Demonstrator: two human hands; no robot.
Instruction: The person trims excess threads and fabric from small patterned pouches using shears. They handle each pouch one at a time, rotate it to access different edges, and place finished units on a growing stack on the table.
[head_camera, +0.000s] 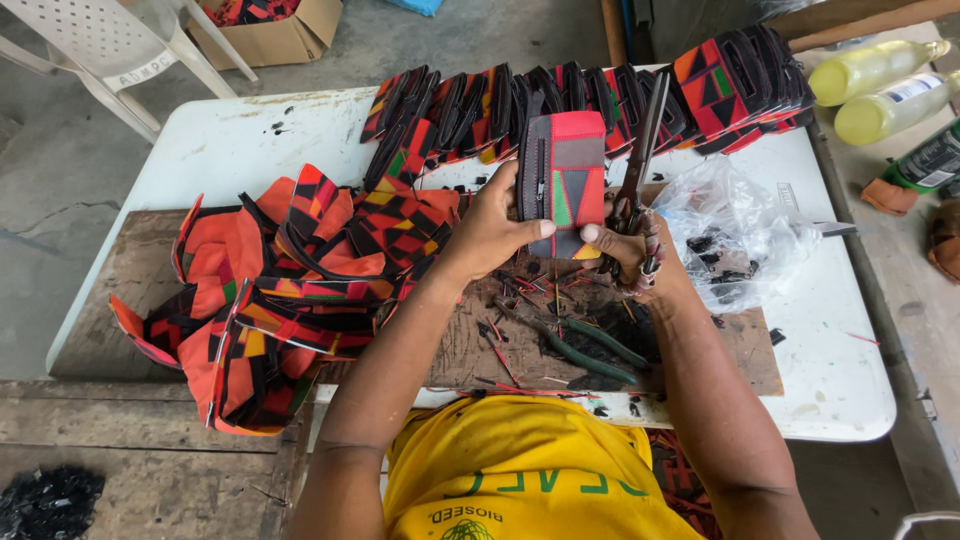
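While a long row of finished red-and-black patterned fabric pouches (600, 95) is lining the white plastic bench (250, 140), the left hand (490, 232) is pinching 1 zipped pouch (563, 180) upright, the right hand (640, 255) is clasping metal scissors (640, 150), and an untrimmed orange fabric heap (290, 290) is waiting beside them.

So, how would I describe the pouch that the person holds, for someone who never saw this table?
Start at the white table and find the wooden board on it. Above the board, the left hand holds one pouch upright. Unlike the pouches in the row behind, it stands alone, showing grey and red panels and a zip.
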